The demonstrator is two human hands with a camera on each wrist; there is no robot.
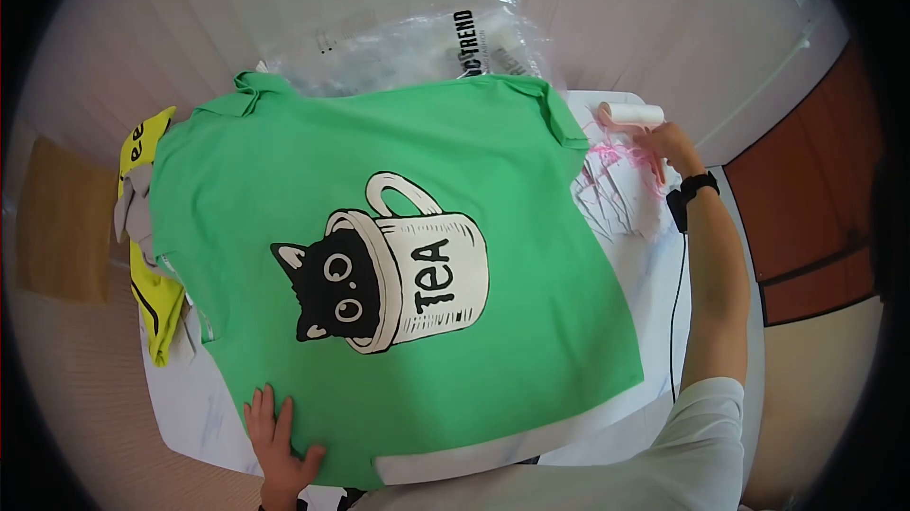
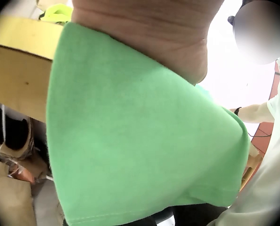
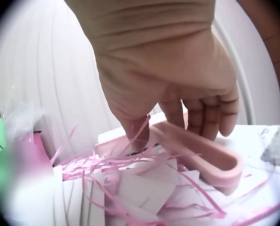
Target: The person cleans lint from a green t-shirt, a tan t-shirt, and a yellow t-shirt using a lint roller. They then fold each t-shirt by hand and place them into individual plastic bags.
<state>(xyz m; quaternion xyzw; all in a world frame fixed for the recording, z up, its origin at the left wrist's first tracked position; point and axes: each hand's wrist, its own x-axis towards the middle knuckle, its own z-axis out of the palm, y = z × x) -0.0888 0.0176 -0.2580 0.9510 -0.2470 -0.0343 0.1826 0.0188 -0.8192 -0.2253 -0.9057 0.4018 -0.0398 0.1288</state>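
My right grip [image 1: 673, 147] held the roller [image 1: 637, 114], handle [image 3: 217, 176] toward me, at the desk [image 1: 185, 407]'s far right; the shirt [image 1: 540, 321] lay leftward, its near-left edge under my flat left grip [image 1: 279, 445].

Pink strips [image 3: 90, 162] crowd the roller [image 1: 637, 115], with free room above the cat print [image 1: 427, 274].

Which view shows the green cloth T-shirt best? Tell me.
Head: the green cloth T-shirt lies spread out, its black cat print visible. The left wrist shows only a plain hanging part; the right wrist, merely a sliver.
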